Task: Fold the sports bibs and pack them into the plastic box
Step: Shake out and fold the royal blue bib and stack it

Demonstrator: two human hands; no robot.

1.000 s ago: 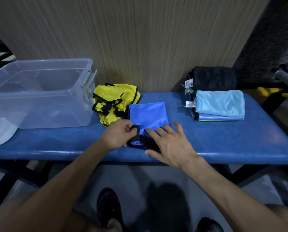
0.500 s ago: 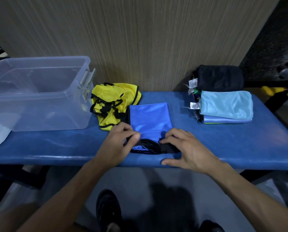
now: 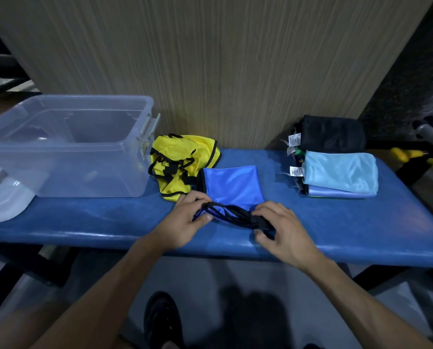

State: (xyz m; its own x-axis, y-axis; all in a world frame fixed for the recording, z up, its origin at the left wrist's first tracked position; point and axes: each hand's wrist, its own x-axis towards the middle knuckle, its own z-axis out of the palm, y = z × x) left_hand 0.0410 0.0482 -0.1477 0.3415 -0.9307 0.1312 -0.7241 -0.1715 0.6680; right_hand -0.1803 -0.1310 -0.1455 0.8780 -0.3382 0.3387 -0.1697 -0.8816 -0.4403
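Pinching the black straps [image 3: 235, 215] of the blue bib [image 3: 231, 186], the left hand [image 3: 185, 222] and right hand [image 3: 283, 230] each close a grip at the bench [image 3: 336, 222] front edge; the clear plastic box [image 3: 66, 147] stands far left, beside a crumpled yellow bib [image 3: 182, 162].

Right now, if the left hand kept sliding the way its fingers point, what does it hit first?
The left hand points up and right across the bench, so it would likely first meet the royal blue bib it is already pinching; the wall lies beyond. Depth is hard to judge.
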